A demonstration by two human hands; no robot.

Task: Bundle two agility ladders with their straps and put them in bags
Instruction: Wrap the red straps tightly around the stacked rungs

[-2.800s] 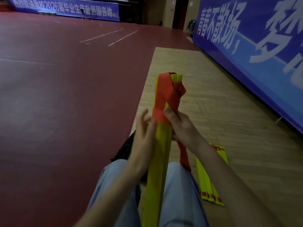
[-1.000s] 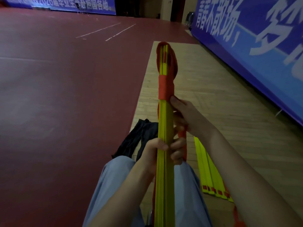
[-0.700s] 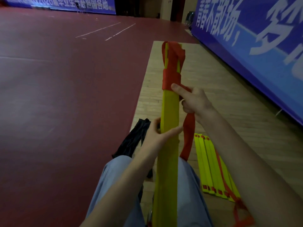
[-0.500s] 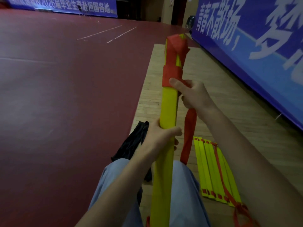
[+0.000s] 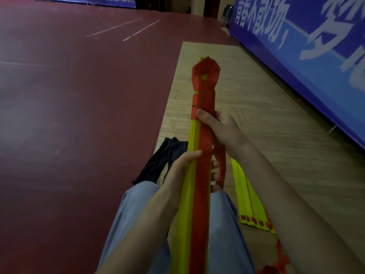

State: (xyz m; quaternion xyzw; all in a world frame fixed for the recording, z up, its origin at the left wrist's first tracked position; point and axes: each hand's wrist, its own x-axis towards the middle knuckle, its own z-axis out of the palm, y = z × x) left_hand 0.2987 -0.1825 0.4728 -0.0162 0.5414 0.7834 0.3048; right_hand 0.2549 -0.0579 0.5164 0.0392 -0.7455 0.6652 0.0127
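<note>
Ladder: a folded yellow plastic agility ladder (image 5: 181,234) is held at frame centre.
Strap: a red webbing strap (image 5: 203,91) is wound round its top.
Left hand (image 5: 181,171): fingers are curled round the ladder's middle.
Right hand (image 5: 223,131): fingers are closed round ladder and strap above.

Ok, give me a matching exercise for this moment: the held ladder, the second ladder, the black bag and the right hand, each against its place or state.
Things:
1. held ladder
2. second ladder
3. black bag
4. right hand

Places or states:
A. crumpled on the floor, left of the held ladder
B. gripping the red strap wrap
C. flat on the wood floor, untouched
D. raised, gripped by the left hand

Pairs: 1-D, 2-C, 3-A, 4-B.
</note>
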